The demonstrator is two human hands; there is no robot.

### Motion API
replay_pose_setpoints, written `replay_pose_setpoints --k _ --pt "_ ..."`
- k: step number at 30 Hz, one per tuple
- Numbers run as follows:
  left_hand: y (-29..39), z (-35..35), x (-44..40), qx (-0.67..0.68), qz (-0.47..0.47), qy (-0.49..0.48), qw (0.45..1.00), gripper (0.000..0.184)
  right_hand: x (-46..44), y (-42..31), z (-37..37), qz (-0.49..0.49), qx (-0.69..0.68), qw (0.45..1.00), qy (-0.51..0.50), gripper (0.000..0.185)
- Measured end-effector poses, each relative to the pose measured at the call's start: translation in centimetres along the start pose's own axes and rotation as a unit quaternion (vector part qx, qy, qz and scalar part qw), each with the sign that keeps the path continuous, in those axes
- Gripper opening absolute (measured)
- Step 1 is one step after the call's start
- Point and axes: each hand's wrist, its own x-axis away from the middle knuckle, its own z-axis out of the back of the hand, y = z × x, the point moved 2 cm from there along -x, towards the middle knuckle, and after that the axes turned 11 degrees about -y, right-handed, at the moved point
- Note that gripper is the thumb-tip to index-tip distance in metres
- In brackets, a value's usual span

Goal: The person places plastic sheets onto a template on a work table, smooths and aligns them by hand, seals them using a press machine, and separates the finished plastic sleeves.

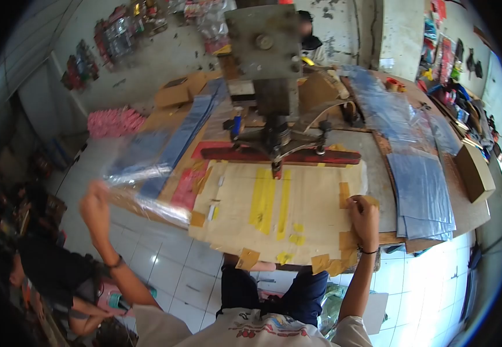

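Note:
Out to the left, my left hand [95,202] is raised with its fingers pinched together on a clear plastic sheet [167,209], which is smeared by motion over the table's left side. My right hand [365,218] rests at the right edge of a tan board [233,202] patched with yellow and brown tape. Its fingers are curled down; whatever lies under them is hidden. Just beyond the board, a red-edged press bar [314,156] hangs from a grey metal machine head [263,43].
Stacked bluish plastic sheets [421,191] lie right of the board, beside a cardboard box [474,173]. More blue plastic [187,130] lies at the left. A pink bundle [115,121] sits farther back. One person [54,266] is low at the left, another [313,43] behind the machine.

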Motion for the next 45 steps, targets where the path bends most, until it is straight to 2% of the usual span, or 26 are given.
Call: replay_pose_setpoints --k 1,3,5,7,9,11,13,15,17,18,19,20,21,23,26,29,32,35,38,41,45 --pt "0.9 2.6 -1.5 -0.058 0.062 0.120 0.989 0.030 -0.1 0.0 0.1 -0.003 -0.003 1.000 -0.001 0.021" --pt "0.9 5.9 -4.2 -0.083 0.013 0.304 0.949 0.027 -0.2 0.2 0.0 0.001 -0.008 1.000 -0.002 0.022" --pt "1.0 6.7 -6.6 -0.073 -0.007 0.382 0.921 0.021 -0.2 0.5 -0.3 0.017 -0.024 0.999 0.018 0.022" --pt "0.2 5.9 -8.7 -0.208 -0.132 0.380 0.891 0.018 -0.4 1.0 -0.5 0.005 -0.038 0.999 0.009 0.023" --pt "-2.5 2.4 -10.9 -0.226 -0.168 0.327 0.902 0.026 -0.2 0.8 -0.4 0.000 -0.032 0.999 0.010 0.023" --pt "-5.8 -2.8 -12.5 -0.219 -0.153 0.228 0.936 0.036 -0.1 0.5 -0.4 0.002 -0.007 1.000 0.004 0.022" --pt "-8.0 -10.0 -12.7 -0.210 -0.101 0.063 0.970 0.043 0.0 0.4 -0.3 0.007 0.005 1.000 0.008 0.022" --pt "-11.9 -15.5 -12.2 -0.271 -0.055 -0.037 0.960 0.043 -0.1 0.2 -0.4 0.017 -0.001 1.000 0.010 0.021" --pt "-16.6 -21.2 -9.9 -0.198 0.062 -0.061 0.976 0.041 0.2 0.3 0.0 0.014 0.001 1.000 0.007 0.020" --pt "-15.4 -21.3 -8.4 -0.176 0.138 -0.132 0.966 0.037 0.2 0.2 0.1 0.009 -0.001 1.000 0.005 0.020" --pt "-20.5 -25.8 -6.4 -0.068 0.086 -0.041 0.993 0.035 0.1 0.2 0.0 0.006 -0.006 1.000 0.006 0.020" --pt "-22.0 -27.6 -5.5 -0.111 0.060 -0.063 0.990 0.035 0.1 0.4 -0.1 0.010 -0.013 1.000 0.015 0.020" --pt "-22.3 -28.6 -4.9 -0.019 0.122 -0.080 0.989 0.039 0.0 0.3 0.0 0.004 -0.006 1.000 0.019 0.020" --pt "-23.3 -29.9 -4.6 0.100 0.124 -0.045 0.986 0.042 -0.1 0.2 0.0 -0.009 0.010 1.000 0.019 0.021" --pt "-20.7 -27.4 -5.3 0.103 0.080 -0.014 0.991 0.041 -0.4 0.5 -0.1 -0.006 0.041 0.999 0.025 0.022" --pt "-18.4 -25.0 -6.6 0.130 -0.005 0.043 0.991 0.033 -0.7 0.2 -0.2 -0.022 0.041 0.999 0.014 0.022" --pt "-16.9 -24.6 -8.1 0.134 -0.005 0.016 0.991 0.025 -0.8 0.2 -0.1 -0.036 0.041 0.998 0.017 0.021" --pt "-15.7 -25.3 -8.7 0.168 -0.013 -0.009 0.986 0.026 -0.9 0.1 -0.1 -0.056 0.040 0.997 0.016 0.021" --pt "-15.8 -26.4 -8.8 0.130 -0.031 -0.086 0.987 0.030 -1.1 0.1 0.1 -0.059 0.036 0.997 0.018 0.021" --pt "-14.3 -25.8 -9.6 0.136 -0.043 -0.100 0.985 0.033 -1.0 0.3 0.0 -0.060 0.031 0.998 0.017 0.021" --pt "-11.4 -24.7 -10.2 0.111 -0.103 -0.150 0.977 0.033 -1.0 0.1 0.2 -0.059 0.040 0.997 0.011 0.020"
